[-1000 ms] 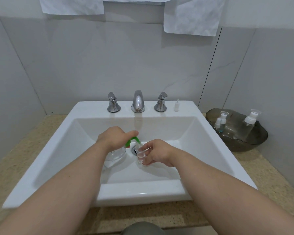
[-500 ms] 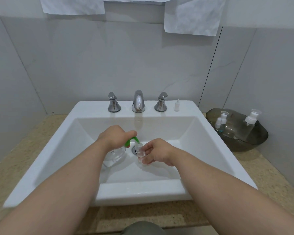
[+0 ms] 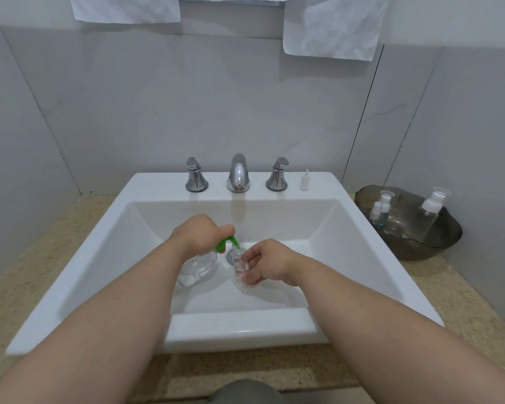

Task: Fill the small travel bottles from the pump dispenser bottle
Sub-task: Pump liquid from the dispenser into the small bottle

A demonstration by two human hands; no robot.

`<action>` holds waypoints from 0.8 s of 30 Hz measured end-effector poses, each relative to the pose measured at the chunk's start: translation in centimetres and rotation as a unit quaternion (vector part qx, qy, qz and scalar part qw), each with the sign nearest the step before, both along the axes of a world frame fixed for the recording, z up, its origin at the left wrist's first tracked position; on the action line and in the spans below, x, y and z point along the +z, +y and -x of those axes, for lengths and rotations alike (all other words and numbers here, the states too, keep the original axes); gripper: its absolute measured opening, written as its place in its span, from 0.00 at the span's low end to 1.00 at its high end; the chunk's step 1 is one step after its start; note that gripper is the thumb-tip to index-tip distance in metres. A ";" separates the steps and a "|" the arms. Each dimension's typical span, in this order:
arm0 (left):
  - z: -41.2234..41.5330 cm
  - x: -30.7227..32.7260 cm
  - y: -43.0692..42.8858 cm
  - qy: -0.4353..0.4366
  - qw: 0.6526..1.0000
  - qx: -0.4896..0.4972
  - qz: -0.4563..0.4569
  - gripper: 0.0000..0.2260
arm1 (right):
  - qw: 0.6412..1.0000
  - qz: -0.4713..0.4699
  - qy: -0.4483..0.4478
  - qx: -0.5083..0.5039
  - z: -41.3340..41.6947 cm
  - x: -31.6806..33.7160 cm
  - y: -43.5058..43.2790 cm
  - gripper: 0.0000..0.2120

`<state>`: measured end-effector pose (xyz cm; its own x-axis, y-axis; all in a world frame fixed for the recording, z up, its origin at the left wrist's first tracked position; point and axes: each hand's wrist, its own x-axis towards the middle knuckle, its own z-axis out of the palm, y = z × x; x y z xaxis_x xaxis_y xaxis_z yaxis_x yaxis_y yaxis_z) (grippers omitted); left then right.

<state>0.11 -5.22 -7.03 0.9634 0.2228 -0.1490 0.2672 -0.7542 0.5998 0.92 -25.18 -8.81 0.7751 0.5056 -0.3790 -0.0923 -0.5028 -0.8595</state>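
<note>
A clear pump dispenser bottle (image 3: 197, 268) with a green pump head (image 3: 227, 243) stands in the white sink (image 3: 327, 225). My left hand (image 3: 200, 233) covers the pump top, with a finger on the green head. My right hand (image 3: 267, 262) pinches a small clear travel bottle (image 3: 240, 263) and holds it upright, its mouth right under the green nozzle. A little clear liquid shows in the small bottle's bottom.
A chrome tap (image 3: 238, 173) with two handles stands at the sink's back, a small white cap (image 3: 304, 180) beside them. A dark bowl (image 3: 438, 246) at the right on the counter holds several travel bottles. White towels (image 3: 333, 24) hang above.
My left hand stays on the green pump head and my right hand keeps the small bottle under the nozzle. Nothing has visibly moved.
</note>
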 end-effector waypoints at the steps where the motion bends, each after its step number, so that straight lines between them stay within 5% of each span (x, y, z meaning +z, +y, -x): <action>1: 0.0 0.1 0.0 0.001 1.000 -0.001 0.001 0.20 | 1.000 0.001 -0.002 0.000 0.0 0.0 0.0 0.16; 13: 0.4 0.3 0.0 -0.003 1.000 -0.002 -0.008 0.20 | 1.000 -0.011 0.001 0.005 -0.1 -0.1 0.1 0.17; 24: 0.2 -0.3 0.2 -0.013 1.000 0.010 -0.025 0.30 | 1.000 -0.008 -0.002 -0.005 -0.5 -0.4 0.0 0.16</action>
<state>-0.07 -5.02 -7.35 0.9622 0.2482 -0.1122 0.2671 -0.7786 0.5679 1.47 -25.15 -9.17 0.7819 0.5035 -0.3677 -0.0938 -0.4881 -0.8677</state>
